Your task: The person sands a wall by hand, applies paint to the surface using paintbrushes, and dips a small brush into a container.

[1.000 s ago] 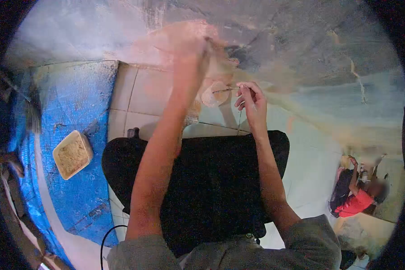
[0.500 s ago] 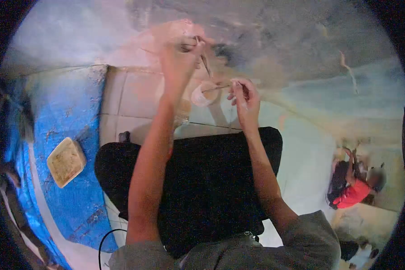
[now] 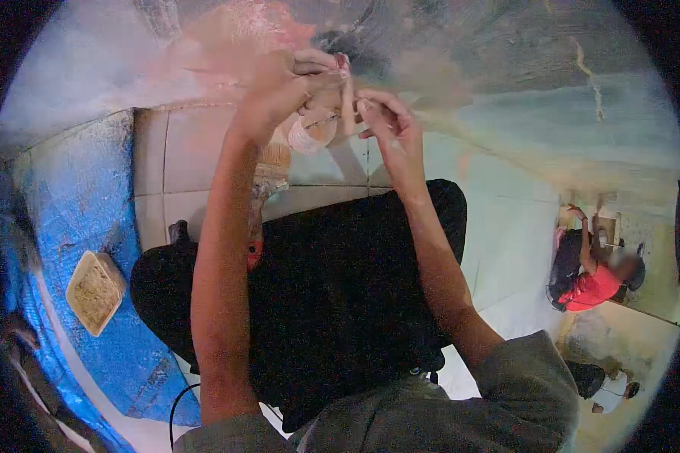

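My left hand (image 3: 306,83) is at the painted wall, its fingers closed round a pale, slender tool (image 3: 347,102) that points down. Just right of it, my right hand (image 3: 391,124) has its fingers bent in a pinch; a thin stick (image 3: 323,121) runs from that side into a small whitish cup (image 3: 310,134), partly hidden behind the pale tool. The cup is below my left hand. Partly covered by my left forearm, a wide brush (image 3: 272,170) with a red handle end lies near my knee.
A rectangular tub (image 3: 96,293) with dried residue sits on a blue sheet (image 3: 128,355) at the left. Ahead rises the wall (image 3: 461,53), stained with pink and dark patches. A person in red (image 3: 593,287) sits far right, another person (image 3: 616,389) below.
Both hands have moved up and left, closer together. The pale tool now stands between them. The view has shifted, uncovering the wide brush by my left forearm.
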`<state>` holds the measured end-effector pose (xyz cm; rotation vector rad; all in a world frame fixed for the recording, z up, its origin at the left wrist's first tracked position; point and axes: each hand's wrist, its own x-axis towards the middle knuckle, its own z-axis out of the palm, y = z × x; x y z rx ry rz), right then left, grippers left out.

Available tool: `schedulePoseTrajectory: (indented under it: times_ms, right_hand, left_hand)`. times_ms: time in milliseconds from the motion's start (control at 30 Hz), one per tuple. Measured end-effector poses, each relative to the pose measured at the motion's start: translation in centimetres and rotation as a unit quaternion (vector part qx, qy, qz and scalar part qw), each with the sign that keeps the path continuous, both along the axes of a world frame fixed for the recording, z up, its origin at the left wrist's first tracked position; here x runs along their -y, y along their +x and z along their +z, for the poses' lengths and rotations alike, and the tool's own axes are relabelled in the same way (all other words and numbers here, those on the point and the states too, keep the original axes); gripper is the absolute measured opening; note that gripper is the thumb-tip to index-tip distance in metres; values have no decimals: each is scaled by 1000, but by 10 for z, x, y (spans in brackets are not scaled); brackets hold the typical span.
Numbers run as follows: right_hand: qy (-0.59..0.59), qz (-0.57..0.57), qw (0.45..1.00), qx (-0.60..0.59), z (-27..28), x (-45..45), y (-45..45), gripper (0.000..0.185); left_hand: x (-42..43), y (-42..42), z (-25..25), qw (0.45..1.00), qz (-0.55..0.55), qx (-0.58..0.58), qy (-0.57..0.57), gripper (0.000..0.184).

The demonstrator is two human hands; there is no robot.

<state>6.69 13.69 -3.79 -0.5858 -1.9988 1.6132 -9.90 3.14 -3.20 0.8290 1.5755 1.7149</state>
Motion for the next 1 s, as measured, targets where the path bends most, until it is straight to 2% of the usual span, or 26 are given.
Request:
schedulePoseTrajectory:
  times_ms: [33,100,133,233,300,433,467,500,533,600,633,667,700,733,767,833,867,900,933,1000]
  right_hand:
    - [49,-26,998,10,2,0,-1,26]
    - [72,-42,996,9,8,-1,0,26]
    - [99,-57,993,7,11,-1,0,25]
    - [63,-50,997,3,11,0,-1,23]
    - [72,-37,997,2,4,-6,0,21]
    - [93,-46,995,-8,-1,-12,3,14]
    - [91,-46,995,-7,0,-12,3,14]
    - [140,-57,988,7,1,-13,4,13]
    - [188,-67,980,22,5,-12,3,12]
    - [189,-76,977,58,14,-5,3,13]
    - [191,-86,973,93,17,-1,3,14]
    - [189,-85,974,93,14,-2,4,14]
    - [219,-28,969,112,9,-4,6,15]
    - [250,28,959,131,6,-6,7,16]
    - [249,25,959,131,7,-4,7,16]
    - [329,34,924,194,9,3,8,21]
    - [326,31,924,197,10,5,8,21]
    - [387,12,901,194,12,6,8,22]
    - [444,-7,875,192,13,8,8,24]
    - [444,-23,877,185,16,14,8,22]
  left_hand:
    - [0,-4,-3,1000,-1,1,-4,21]
    - [0,-9,-12,985,-59,-162,31,18]
    - [1,-5,-9,985,-60,-159,28,18]
    - [-1,7,-4,980,-113,-162,-9,16]
    - [-1,11,-6,985,-124,-116,27,22]
    - [-8,-6,-37,982,-132,-131,-7,37]
    - [-7,-13,-48,968,-111,-224,5,49]
    - [-7,-18,-60,945,-90,-314,16,62]
    - [-3,-15,-63,945,-90,-313,16,62]
    - [6,-7,-69,886,-178,-426,-40,63]
    - [3,-2,-79,886,-178,-426,-42,63]
    - [-4,5,-91,913,-170,-367,-54,62]
    - [-8,8,-101,936,-160,-306,-65,62]
    - [-7,11,-94,936,-161,-307,-66,62]
    - [-3,13,-83,940,-140,-301,-76,60]
    - [-5,16,-78,944,-125,-293,-85,58]
    - [-8,11,-82,943,-117,-306,-55,55]
    - [-11,9,-86,941,-110,-317,-26,53]
    - [-12,9,-89,942,-118,-312,-27,53]
    - [-12,8,-85,955,-124,-269,8,60]
